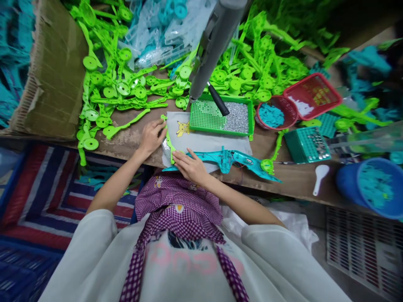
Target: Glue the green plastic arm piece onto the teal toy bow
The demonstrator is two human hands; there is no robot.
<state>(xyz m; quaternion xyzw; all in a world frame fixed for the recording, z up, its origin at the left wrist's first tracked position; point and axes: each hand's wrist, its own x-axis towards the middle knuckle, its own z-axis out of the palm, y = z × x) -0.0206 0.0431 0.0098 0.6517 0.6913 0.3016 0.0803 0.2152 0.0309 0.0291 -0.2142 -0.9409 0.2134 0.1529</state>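
My left hand (153, 135) grips the upper end of a bright green plastic part (169, 142) that lies on a white cloth (208, 142) with a yellow cartoon print. My right hand (189, 166) presses on the lower end of that green part, next to a teal plastic toy shell (233, 160) with wires showing inside it. Both hands rest at the front edge of the wooden workbench (132, 140).
A green tray (220, 118) of small silver screws sits behind the cloth, under a hanging grey power screwdriver (211, 50). Piles of green parts (113, 88) cover the back. To the right stand red baskets (311, 94), a teal box (307, 144), a white scoop (319, 176) and a blue bucket (373, 186).
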